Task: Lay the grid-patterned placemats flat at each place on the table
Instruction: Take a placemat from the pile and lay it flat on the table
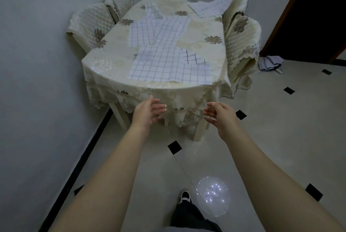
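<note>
Head view: both hands, left [148, 113] and right [220, 114], reach out relaxed and empty, short of the desk [104, 63]. Grid placemats [159, 67] sprawl overlapped there. They look thin, limp, light; best pinched at near corners.

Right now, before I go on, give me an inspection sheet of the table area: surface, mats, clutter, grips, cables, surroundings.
surface: table under a cream flowered cloth.
job's things: near placemat lies at the near edge, with a folded flap at its right; middle placemats overlap, not set at places; far placemat rides up a chair back.
clutter: cloth pile and clear balloon on the floor.
grips: left hand and right hand open, empty, in front of the table's near edge, touching no mat.
cables: nothing seen.
surroundings: covered left chairs and right chairs; dark doorway at right.
</note>
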`<state>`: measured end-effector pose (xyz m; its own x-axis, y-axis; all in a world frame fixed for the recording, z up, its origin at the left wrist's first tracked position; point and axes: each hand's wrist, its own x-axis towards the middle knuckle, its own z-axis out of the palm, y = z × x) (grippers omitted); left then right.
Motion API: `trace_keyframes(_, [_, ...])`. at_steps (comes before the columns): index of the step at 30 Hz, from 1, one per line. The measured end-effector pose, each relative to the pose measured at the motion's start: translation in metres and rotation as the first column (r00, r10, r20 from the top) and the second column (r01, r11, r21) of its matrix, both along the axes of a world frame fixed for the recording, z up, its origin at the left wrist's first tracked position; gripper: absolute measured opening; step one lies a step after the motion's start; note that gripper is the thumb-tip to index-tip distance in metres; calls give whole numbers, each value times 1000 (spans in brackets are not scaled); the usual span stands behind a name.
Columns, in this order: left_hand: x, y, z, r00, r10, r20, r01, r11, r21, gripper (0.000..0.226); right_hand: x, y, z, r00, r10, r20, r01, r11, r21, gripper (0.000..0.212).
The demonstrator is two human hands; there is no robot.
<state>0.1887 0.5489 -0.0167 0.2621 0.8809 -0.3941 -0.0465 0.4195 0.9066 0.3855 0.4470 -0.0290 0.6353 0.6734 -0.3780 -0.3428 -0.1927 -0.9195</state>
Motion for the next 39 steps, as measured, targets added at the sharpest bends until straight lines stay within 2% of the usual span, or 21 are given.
trace_keyframes(7, [62,86,9,1000,23,10,-23,1000,-11,33,64,92,6,999,39,26,-39,999,8,16])
trace_keyframes(16, [91,172,-5,998,58,-37,-60,997,-50,38,99,179,-8,998,68,-9,-68,997,-42,16])
trace_keyframes(30, [137,343,-24,1000,1,17,0,995,-103,39,134,342,-10,1000,10,13,-9,998,-68,17])
trace_keyframes(39, [159,395,-42,998,-60,-29,55,986,-160,37,146,389,-28,1000,-9,-19,7,993,-114,17])
